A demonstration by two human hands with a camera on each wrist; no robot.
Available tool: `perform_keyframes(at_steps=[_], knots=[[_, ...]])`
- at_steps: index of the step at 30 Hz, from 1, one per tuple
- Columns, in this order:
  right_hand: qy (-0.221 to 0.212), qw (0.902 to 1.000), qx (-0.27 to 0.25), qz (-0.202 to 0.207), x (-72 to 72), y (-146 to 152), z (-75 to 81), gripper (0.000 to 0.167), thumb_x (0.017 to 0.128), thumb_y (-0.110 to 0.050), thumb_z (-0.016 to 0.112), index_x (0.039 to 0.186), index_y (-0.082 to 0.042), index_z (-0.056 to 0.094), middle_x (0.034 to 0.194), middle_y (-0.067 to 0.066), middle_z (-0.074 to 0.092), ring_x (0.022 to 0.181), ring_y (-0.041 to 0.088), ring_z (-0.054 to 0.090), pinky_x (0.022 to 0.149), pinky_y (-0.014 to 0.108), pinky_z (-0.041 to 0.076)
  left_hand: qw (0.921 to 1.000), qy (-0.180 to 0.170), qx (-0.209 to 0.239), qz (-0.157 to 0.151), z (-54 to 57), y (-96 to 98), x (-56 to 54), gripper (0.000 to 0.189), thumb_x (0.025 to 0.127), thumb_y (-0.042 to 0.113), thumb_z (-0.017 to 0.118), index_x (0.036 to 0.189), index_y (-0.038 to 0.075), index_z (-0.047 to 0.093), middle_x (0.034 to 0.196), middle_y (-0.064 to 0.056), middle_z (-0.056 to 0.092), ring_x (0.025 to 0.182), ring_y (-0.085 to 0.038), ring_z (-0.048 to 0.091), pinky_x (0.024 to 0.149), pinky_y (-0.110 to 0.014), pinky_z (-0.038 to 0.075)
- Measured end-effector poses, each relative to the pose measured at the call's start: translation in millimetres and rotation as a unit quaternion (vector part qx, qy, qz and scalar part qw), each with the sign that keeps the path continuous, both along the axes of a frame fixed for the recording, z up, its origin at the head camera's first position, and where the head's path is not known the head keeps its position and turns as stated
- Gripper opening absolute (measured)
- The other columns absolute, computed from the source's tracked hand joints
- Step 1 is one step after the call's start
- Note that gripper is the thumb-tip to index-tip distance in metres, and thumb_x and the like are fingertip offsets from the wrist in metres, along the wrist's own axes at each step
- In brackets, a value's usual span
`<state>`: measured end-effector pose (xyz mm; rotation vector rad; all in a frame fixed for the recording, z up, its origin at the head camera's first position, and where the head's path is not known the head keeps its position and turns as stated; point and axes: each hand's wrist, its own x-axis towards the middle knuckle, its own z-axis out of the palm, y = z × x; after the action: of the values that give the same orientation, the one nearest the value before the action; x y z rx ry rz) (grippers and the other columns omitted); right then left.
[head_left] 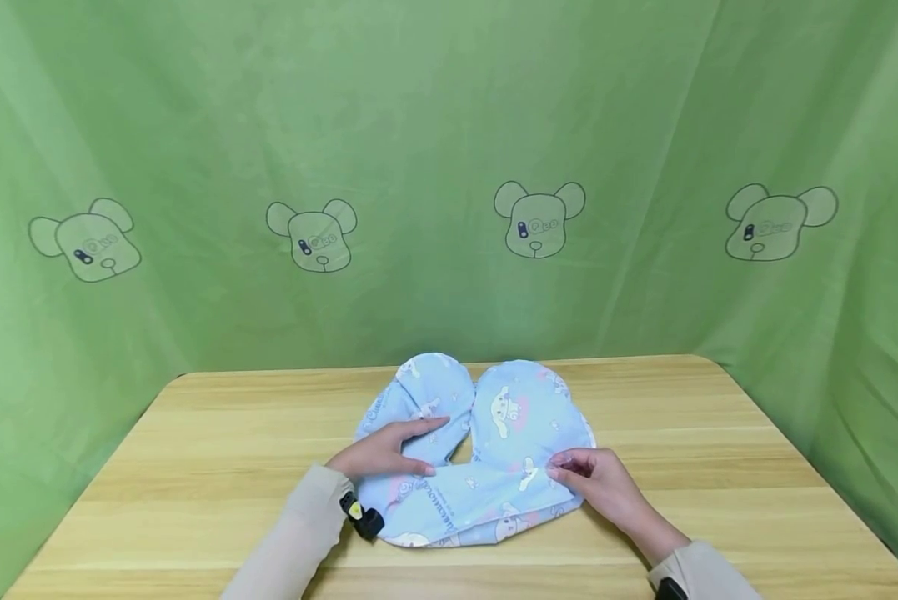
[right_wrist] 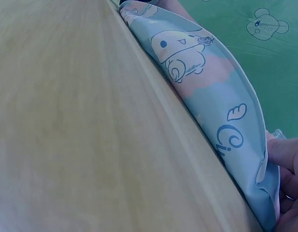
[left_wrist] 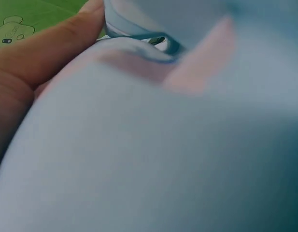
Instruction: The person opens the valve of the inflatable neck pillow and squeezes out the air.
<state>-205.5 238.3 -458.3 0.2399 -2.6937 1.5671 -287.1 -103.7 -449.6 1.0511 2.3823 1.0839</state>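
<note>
A light blue, U-shaped neck pillow (head_left: 527, 417) with a white cartoon dog print lies on the table, its two rounded ends toward the back. Across its near part the cloth lies folded over in a band. My left hand (head_left: 373, 454) rests on the pillow's left side, thumb and fingers spread apart. At the right edge, my right hand (head_left: 606, 483) pinches the cloth between thumb and curled fingers. A small clear, shiny bit shows by the right fingertips in the right wrist view. Pale blue cloth (left_wrist: 115, 145) fills most of the left wrist view, blurred.
The pillow lies on a wooden table (head_left: 231, 467) with rounded far corners. Behind and beside it hangs a green curtain (head_left: 418, 125) printed with bear heads. Black wrist devices sit at both pale sleeves (head_left: 291, 533).
</note>
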Motion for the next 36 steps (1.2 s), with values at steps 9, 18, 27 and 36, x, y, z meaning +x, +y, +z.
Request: perform_keyframes(at_steps=[9, 18, 27, 36], knots=[[0.002, 1.0000, -0.001, 0.000, 0.3, -1.2, 0.3, 0.016, 0.085, -0.016, 0.070, 0.092, -0.002, 0.071, 0.084, 0.005, 0.068, 0.070, 0.008, 0.054, 0.062, 0.022, 0.047, 0.9983, -0.051, -0.016, -0.024, -4.7, 1.2, 4.4, 0.090, 0.078, 0.034, 0.077, 0.150, 0.030, 0.023, 0.157, -0.002, 0.017, 0.143, -0.019, 0.015, 0.115, -0.042, 0.016], [-0.001, 1.0000, 0.006, -0.003, 0.1, -1.3, 0.9, 0.017, 0.085, -0.017, 0.070, 0.093, -0.002, 0.071, 0.087, 0.006, 0.069, 0.072, 0.008, 0.055, 0.064, 0.022, 0.047, 0.9963, -0.047, -0.048, -0.055, -5.5, 4.0, 5.2, 0.092, 0.075, 0.029, 0.079, 0.149, 0.027, 0.026, 0.155, 0.003, 0.022, 0.143, -0.019, 0.013, 0.116, -0.042, 0.011], [-0.002, 0.9999, 0.010, -0.005, -0.1, -2.1, 1.3, 0.016, 0.085, -0.017, 0.070, 0.092, -0.003, 0.071, 0.088, 0.006, 0.069, 0.073, 0.008, 0.055, 0.064, 0.022, 0.047, 0.9965, -0.017, -0.052, -0.064, -7.6, 5.3, 5.2, 0.079, 0.078, 0.030, 0.076, 0.146, 0.028, 0.035, 0.149, 0.001, 0.036, 0.139, -0.018, 0.028, 0.115, -0.037, 0.019], [0.004, 1.0000, 0.007, -0.001, -0.2, -1.2, 0.1, 0.016, 0.085, -0.018, 0.070, 0.092, -0.004, 0.071, 0.090, 0.006, 0.069, 0.075, 0.007, 0.056, 0.065, 0.021, 0.047, 0.9974, -0.023, -0.029, -0.063, -9.3, 6.3, 6.3, 0.068, 0.079, 0.028, 0.075, 0.140, 0.025, 0.046, 0.143, 0.005, 0.044, 0.133, -0.014, 0.037, 0.112, -0.031, 0.026]])
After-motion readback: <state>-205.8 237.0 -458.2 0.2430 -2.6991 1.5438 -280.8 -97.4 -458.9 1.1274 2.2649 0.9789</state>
